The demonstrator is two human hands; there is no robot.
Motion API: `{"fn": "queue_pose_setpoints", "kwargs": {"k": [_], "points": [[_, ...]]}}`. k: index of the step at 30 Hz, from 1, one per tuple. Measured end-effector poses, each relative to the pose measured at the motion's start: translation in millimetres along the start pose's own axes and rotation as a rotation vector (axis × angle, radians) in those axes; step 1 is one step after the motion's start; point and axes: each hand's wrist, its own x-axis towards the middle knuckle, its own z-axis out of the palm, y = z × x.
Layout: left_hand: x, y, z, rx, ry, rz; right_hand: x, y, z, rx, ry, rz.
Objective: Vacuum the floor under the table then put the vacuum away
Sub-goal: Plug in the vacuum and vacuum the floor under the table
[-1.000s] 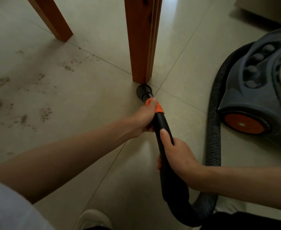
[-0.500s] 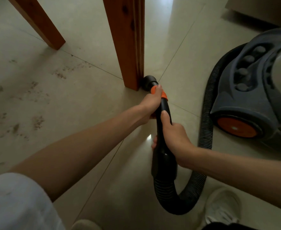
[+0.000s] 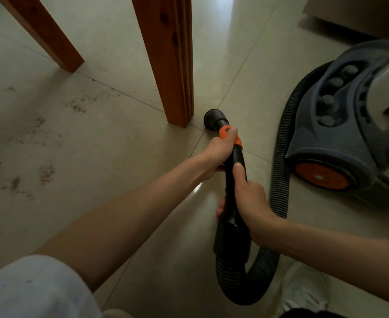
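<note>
Both hands hold the black vacuum wand (image 3: pixel 233 187). The left hand (image 3: pixel 221 150) wraps its fingers round the wand at the orange collar (image 3: pixel 229 134), so its grip is closed on the wand near the front end. The right hand (image 3: pixel 249 203) takes the wand further back, thumb laid along the top and fingers curled under — also closed on it.

Just ahead of the left grip the round black nozzle (image 3: pixel 211 117) sits low at the tiled floor (image 3: pixel 120 157), just beside the foot of the near wooden table leg (image 3: pixel 168 60); whether they touch cannot be told. A second table leg (image 3: pixel 44 35) stands well off to the left of the grips, with patches of dirt (image 3: pixel 46 173) on the tiles on that side.

Behind the right grip the ribbed hose (image 3: pixel 280 180) loops round and runs up to the grey vacuum body (image 3: pixel 340 125) — to the right of both hands, on its orange wheel (image 3: pixel 322 175).
</note>
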Motion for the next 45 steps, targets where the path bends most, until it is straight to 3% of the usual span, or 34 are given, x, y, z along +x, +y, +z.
{"fn": "queue_pose_setpoints", "kwargs": {"k": [10,20,28,31,39,42,45], "points": [[-35.7,-48.2,-20.2,-0.203,0.191,-0.061,-19.2,18.7,-5.4,-0.193,-0.23,0.011],[-38.8,-38.2,-50.2,-0.221,0.189,-0.031,-25.0,11.6,38.8,-0.291,-0.135,-0.069],[-75.5,-79.2,-57.4,-0.429,0.397,-0.054,-36.0,18.7,26.7,-0.476,-0.409,0.008],[-78.2,-81.4,-57.5,-0.437,0.374,-0.069,-39.8,22.6,30.0,-0.479,-0.383,0.009],[-55.3,-49.3,-43.4,-0.293,0.197,-0.073,-33.8,26.3,35.7,-0.357,-0.107,-0.081],[-51.1,-45.8,-38.2,-0.257,0.2,-0.071,-29.0,24.4,30.5,-0.323,-0.116,-0.067],[-52.6,-46.0,-43.4,-0.3,0.27,-0.054,-24.9,13.5,27.8,-0.3,-0.229,-0.026]]}}
